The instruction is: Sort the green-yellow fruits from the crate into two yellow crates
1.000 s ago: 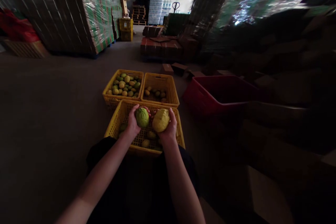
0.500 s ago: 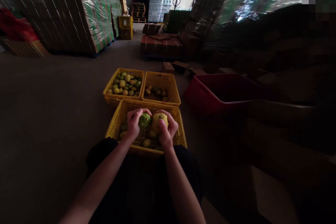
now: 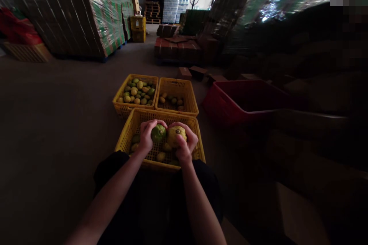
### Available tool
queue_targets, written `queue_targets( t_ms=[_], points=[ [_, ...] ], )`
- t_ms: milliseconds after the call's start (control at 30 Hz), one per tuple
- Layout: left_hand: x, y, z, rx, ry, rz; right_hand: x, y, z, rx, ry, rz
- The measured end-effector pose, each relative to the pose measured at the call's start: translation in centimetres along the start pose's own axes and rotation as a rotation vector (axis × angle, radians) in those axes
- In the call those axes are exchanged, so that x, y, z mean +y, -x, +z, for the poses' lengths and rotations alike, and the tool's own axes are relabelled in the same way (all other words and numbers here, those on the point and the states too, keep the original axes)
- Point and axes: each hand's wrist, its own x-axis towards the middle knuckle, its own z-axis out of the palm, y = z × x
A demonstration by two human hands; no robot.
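Note:
My left hand [image 3: 147,136] is wrapped round a green fruit [image 3: 158,133] with its stem end facing me. In my right hand [image 3: 188,143] is a larger yellow fruit [image 3: 176,135] with bumpy, ridged skin, my thumb pressed on its near side. The two fruits are side by side, almost touching, above the near yellow crate [image 3: 198,138]. Several yellowish and green fruits lie in that crate, among them a small yellow fruit [image 3: 161,156]. My hands hide part of the crate's inside.
Behind stand a yellow crate full of fruit [image 3: 115,101] and another yellow crate [image 3: 191,97] with fewer fruits. To the right is a large red tub [image 3: 227,101]. Wrapped box stacks [image 3: 109,15] and flat cardboard bundles [image 3: 178,49] stand farther back.
My right hand and the yellow fruit have moved slightly right and down. The green fruit has shifted a little lower and turned slightly in my left hand.

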Motion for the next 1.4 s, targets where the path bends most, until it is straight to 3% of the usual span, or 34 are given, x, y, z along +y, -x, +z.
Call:
queue_targets(
  t_ms=[200, 333, 400, 467, 533, 600, 767, 900, 1067, 1267, 1400],
  points=[
    [-0.1, -0.2, 0.5, 0.055, 0.163, -0.118, -0.3, 0.0, 0.3, 0.052, -0.103, 0.097],
    [0.2, -1.0, 0.9, 0.121, 0.336, -0.367, 0.3, -0.4, 0.6, 0.129, -0.177, 0.138],
    [0.2, -1.6, 0.8, 0.206, 0.419, -0.548, 0.8, -0.9, 0.9, 0.21, -0.266, 0.289],
    [-0.1, -2.0, 0.7, 0.289, 0.476, -0.677, 1.3, -1.6, 1.2, 0.261, -0.405, 0.567],
    [-0.4, -2.3, 0.7, 0.34, 0.513, -0.728, 1.7, -2.1, 1.3, 0.269, -0.555, 0.827],
    [-0.6, -2.3, 0.6, 0.365, 0.538, -0.727, 1.9, -2.5, 1.2, 0.263, -0.678, 0.944],
    [-0.1, -2.3, 0.5, 0.438, 0.56, -0.664, 1.9, -2.8, 0.7, 0.421, -0.785, 0.912],
    [0.3, -2.1, 0.5, 0.373, 0.53, -0.66, 2.1, -2.8, 0.0, 0.482, -0.793, 0.918],
    [0.9, -1.5, 1.4, 0.422, 0.49, -0.578, 2.8, -2.7, -0.5, 0.463, -0.811, 0.953],
    [1.4, -0.8, 2.1, 0.322, 0.602, -0.598, 2.1, -2.4, 0.0, 0.483, -0.773, 0.95],
    [1.1, -0.6, 1.8, 0.328, 0.65, -0.646, 1.2, -2.0, 0.2, 0.424, -0.748, 0.987]
  ],
)
